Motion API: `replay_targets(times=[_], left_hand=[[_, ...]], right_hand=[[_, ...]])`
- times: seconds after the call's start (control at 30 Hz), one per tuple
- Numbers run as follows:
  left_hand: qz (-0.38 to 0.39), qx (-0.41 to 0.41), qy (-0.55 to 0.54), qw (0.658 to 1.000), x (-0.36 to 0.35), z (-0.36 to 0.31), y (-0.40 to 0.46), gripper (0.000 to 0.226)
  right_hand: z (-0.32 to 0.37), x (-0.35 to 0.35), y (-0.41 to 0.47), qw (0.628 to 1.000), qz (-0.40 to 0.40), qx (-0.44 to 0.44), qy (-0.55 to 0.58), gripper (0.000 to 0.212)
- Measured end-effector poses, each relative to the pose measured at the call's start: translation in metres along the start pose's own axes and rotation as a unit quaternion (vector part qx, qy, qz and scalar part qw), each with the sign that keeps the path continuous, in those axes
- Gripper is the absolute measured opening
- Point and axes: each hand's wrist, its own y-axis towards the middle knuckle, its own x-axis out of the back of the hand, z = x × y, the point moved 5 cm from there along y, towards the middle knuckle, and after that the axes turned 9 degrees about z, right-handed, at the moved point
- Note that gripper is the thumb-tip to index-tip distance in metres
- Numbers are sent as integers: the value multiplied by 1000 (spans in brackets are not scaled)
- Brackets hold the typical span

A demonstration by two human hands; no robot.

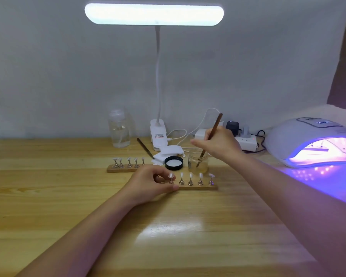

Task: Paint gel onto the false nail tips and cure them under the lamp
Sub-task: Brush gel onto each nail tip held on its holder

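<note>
while fingers pinch it, nail tip stands upright.

Violet-glowing white curing lamp, black-rimmed lid, brown brush, pale wood-grain table.

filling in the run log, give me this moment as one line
left hand: pinches nail tip stand on near wooden strip | right hand: holds brush, bristles in glass jar | curing lamp: lit
</note>
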Motion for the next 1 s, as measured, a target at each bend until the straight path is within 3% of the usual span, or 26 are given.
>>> replay_targets(times=[0.17, 0.3, 0.53, 0.67, 0.77, 0.9, 1.0], left_hand=[[-23, 9, 14, 1000, -1, 2, 0, 17], [-53, 18, 18, 998, -2, 2, 0, 18], [-53, 35, 1, 998, -1, 2, -2, 15], [-57, 39, -27, 997, 2, 2, -3, 10], [-65, 29, -36, 997, 2, 0, -4, 12], [-84, 14, -40, 996, 1, 0, -5, 9], [-107, -18, -16, 994, 1, -1, -7, 9]], right_hand=[[-14, 21, 1, 988, -91, -52, 116, 42], [-28, 27, 0, 971, -114, -101, 182, 40], [-40, 27, -3, 965, -105, -109, 212, 41], [-40, 40, -8, 966, -139, -99, 195, 42], [-29, 40, -17, 961, -141, -63, 229, 45], [4, 11, -43, 941, -16, 62, 332, 37], [16, -11, -71, 938, -30, 155, 309, 31]])
